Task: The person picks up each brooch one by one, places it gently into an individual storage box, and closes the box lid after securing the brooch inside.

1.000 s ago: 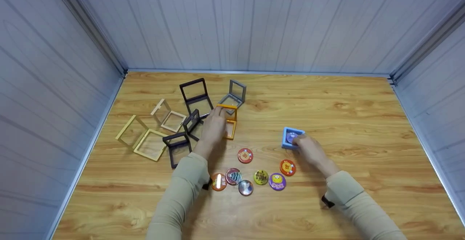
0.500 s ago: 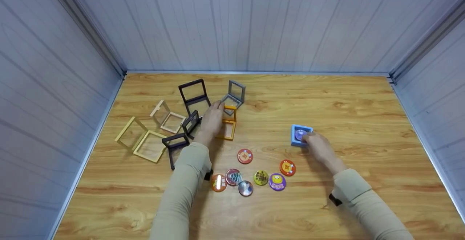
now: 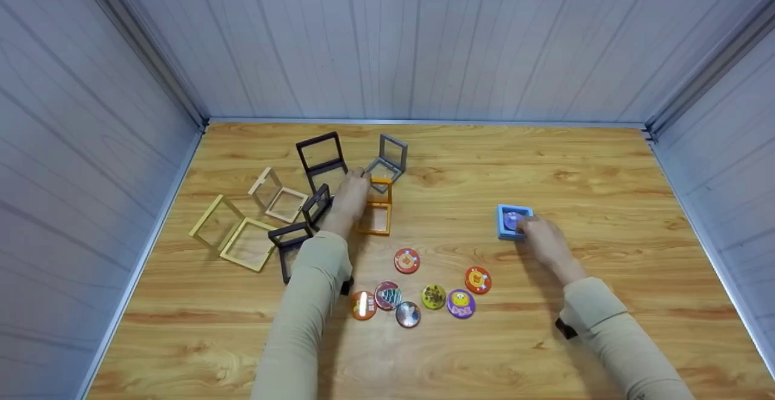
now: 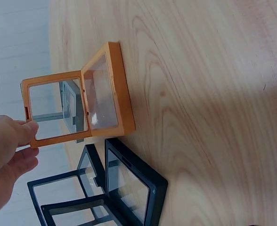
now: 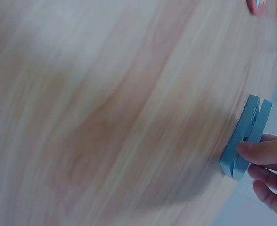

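My left hand [image 3: 351, 194] pinches the raised half of an orange hinged display frame [image 4: 122, 89] at its corner, thumb on one side and fingers on the other. The frame's lower half lies on the table. To the right, my right hand [image 3: 545, 239] grips the lower right corner of a light blue display frame [image 3: 504, 230]. A purple round badge [image 3: 512, 219] shows inside the blue frame in the head view. The right wrist view has the blue frame [image 5: 240, 136] edge-on, its two halves slightly apart, with the thumb on its side.
Left of my left hand stand several unfolded frames: black [image 3: 321, 140], cream [image 3: 284, 203] and yellow [image 3: 248, 242]. A grey frame [image 3: 393, 152] is behind the orange one. In front lie several round badges, including a red one [image 3: 407, 261] and a purple one [image 3: 461, 304]. Walls enclose the table.
My right hand has carried the blue frame to the right and slightly away. My left hand has shifted a little left on the orange frame, uncovering more of its lower half.
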`<state>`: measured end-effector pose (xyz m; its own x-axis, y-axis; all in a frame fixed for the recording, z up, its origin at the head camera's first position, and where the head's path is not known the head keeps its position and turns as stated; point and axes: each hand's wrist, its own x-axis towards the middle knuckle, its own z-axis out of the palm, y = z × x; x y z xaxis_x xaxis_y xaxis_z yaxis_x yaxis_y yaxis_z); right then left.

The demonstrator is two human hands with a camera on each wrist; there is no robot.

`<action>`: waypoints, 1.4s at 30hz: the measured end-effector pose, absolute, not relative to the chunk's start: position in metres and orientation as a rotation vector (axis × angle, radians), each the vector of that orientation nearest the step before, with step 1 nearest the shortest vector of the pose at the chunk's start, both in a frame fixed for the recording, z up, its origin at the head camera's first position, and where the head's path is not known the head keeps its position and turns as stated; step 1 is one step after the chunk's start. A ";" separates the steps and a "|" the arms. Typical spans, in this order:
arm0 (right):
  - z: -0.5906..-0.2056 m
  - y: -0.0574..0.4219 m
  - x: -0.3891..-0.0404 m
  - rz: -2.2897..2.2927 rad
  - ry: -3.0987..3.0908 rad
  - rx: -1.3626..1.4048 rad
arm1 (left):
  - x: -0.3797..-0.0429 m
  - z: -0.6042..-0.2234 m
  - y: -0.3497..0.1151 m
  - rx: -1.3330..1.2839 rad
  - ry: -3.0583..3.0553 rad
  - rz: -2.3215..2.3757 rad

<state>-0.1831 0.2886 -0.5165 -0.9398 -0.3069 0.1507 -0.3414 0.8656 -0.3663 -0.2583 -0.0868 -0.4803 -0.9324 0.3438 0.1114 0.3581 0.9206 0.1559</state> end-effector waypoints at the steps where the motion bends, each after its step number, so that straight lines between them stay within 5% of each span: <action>1: -0.516 0.291 -0.184 0.588 -2.949 0.508 | -0.258 -0.481 -0.087 -0.548 -2.996 -0.256; 42: -0.508 0.356 -0.203 0.368 -3.098 0.283 | -0.239 -0.484 -0.088 -0.294 -2.987 -0.580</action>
